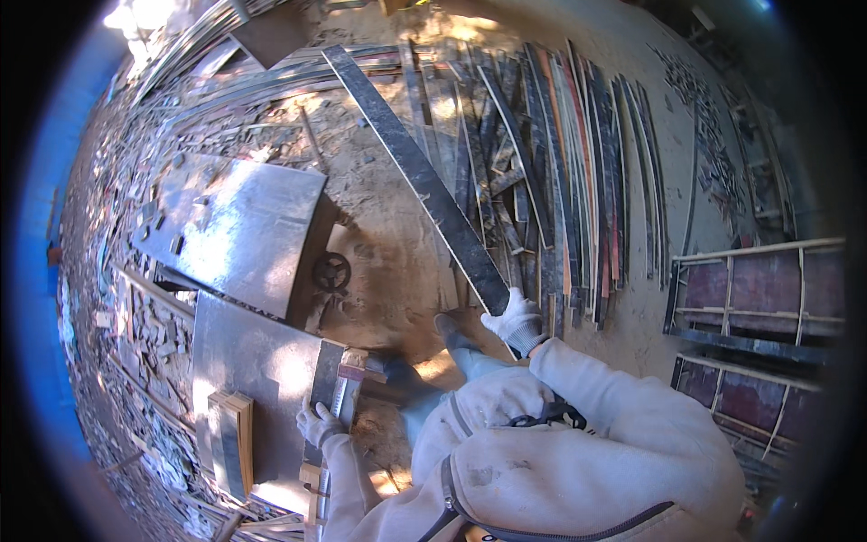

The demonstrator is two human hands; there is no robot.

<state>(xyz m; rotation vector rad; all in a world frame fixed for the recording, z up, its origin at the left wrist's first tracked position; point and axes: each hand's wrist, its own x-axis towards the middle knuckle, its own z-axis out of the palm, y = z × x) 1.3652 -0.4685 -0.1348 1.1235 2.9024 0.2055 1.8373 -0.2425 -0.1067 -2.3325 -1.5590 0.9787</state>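
In my gloved right hand [517, 323] is the near end of a long dark plank [424, 185], which slants away from me to the far left. The fingers are wrapped round its edge. My gloved left hand [321, 425] lies with fingers apart at the right edge of a metal machine table [257, 348]. Beside it a pale rail [345, 397] runs along that edge, next to a narrow dark strip [325, 372]. A short stack of wood strips [232, 443] stands on the table, left of this hand.
Beyond is a second metal table [239, 226] with scraps on it and a handwheel [331, 271] at its side. Many long boards [564, 172] lie on the ground ahead. Framed panels [754, 294] stand at the right. Wood offcuts [108, 244] litter the left.
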